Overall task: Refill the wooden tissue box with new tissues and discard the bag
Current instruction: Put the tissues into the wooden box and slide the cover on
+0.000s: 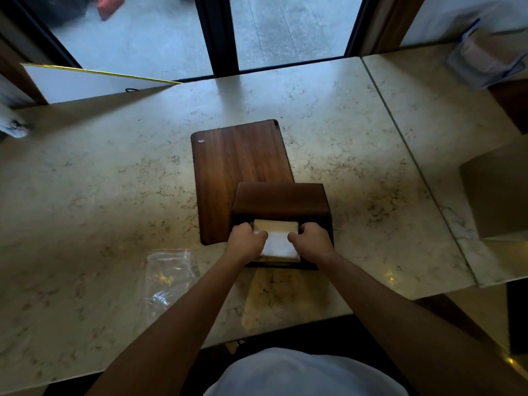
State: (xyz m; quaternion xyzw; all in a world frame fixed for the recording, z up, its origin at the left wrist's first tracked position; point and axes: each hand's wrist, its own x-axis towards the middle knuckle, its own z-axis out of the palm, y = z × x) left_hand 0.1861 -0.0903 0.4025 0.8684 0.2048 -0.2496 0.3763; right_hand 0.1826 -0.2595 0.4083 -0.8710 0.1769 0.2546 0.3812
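At frame centre, we grip the tissues (278, 241) with both hands, left (246, 238) and right (312, 238), inside the box (281, 200); the bag (167, 277) lies lower left on the counter (85, 195).

Both bare forearms reach forward from the bottom edge of the view, the left from about seven o'clock, the right from about five, and they converge toward the centre. The left hand (246, 238) is curled into a loose fist, knuckles up. The right hand (311, 237), just beside it at three o'clock, is curled likewise, fingers folded under.
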